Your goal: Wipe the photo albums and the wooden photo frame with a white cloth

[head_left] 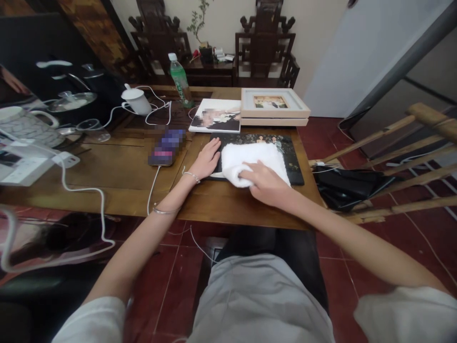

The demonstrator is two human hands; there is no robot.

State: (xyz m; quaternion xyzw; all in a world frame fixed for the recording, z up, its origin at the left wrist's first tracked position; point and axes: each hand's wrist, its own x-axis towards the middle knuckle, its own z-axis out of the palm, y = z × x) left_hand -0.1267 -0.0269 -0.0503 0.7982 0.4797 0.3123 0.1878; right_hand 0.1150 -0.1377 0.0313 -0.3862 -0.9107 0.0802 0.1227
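A dark photo panel [294, 164] showing two people lies flat near the table's front edge. Across its middle rests a white fluffy cloth [255, 152], hiding much of the picture. My right hand [266, 181] grips a bunched fold of the cloth near the panel's front edge. Flat on the panel's left end is my left hand [207, 159], fingers stretched out, holding nothing. Just behind the panel lie a white-edged photo panel [217, 116] and, to its right, a light wooden picture frame [300, 114] lying on another.
A phone [166, 150] with a cable lies left of my left hand. Farther back stand a green-labelled bottle [181, 81] and a white lidded cup [137, 100]. A power strip [24, 166] and a patterned mug [28, 126] are at far left. Wooden rails [392, 162] stand right of the table.
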